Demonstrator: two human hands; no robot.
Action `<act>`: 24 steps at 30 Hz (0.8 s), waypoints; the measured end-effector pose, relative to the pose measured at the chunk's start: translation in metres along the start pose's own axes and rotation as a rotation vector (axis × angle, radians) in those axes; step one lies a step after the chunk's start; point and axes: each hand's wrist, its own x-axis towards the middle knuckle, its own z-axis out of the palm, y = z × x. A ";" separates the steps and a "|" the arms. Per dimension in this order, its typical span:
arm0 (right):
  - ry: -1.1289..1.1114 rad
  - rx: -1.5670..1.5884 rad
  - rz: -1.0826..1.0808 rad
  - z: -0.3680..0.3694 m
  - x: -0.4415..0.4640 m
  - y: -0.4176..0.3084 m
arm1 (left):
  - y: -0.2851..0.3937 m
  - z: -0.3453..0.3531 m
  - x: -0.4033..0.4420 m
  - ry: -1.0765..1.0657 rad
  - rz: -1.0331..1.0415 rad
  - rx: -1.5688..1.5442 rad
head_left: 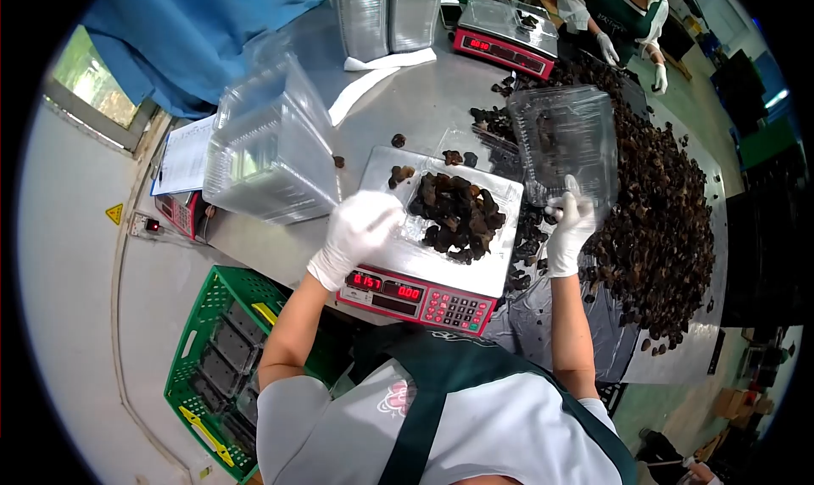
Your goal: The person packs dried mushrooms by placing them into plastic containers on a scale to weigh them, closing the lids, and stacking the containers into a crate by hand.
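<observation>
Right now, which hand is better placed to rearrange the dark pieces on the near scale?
Probably the left hand: it's over the near scale, close beside the dark pieces. The right hand, off to the scale's side, is busy gripping a clear plastic container.

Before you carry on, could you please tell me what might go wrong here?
The left hand is close to the tall stack of clear containers; a bump might topple it. Dark pieces heaped on the red scale might spill if brushed. The clear tray in the right hand could catch the loose pile.
</observation>
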 end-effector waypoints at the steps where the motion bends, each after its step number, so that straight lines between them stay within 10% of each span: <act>1: 0.002 0.005 0.112 -0.005 0.002 -0.005 | -0.005 -0.001 0.000 0.038 -0.226 -0.086; 6: -0.004 0.025 0.181 -0.023 0.014 -0.007 | -0.044 0.013 -0.008 -0.073 -0.672 -0.093; 13: -0.113 0.040 0.135 -0.037 0.038 0.000 | -0.062 0.057 0.005 -0.257 -0.229 0.187; 20: -0.098 0.033 0.193 -0.039 0.024 -0.010 | -0.063 0.057 0.022 -0.098 -0.372 0.013; 24: -0.113 -0.009 0.176 -0.056 0.025 -0.001 | -0.055 0.060 0.021 -0.385 -0.203 0.054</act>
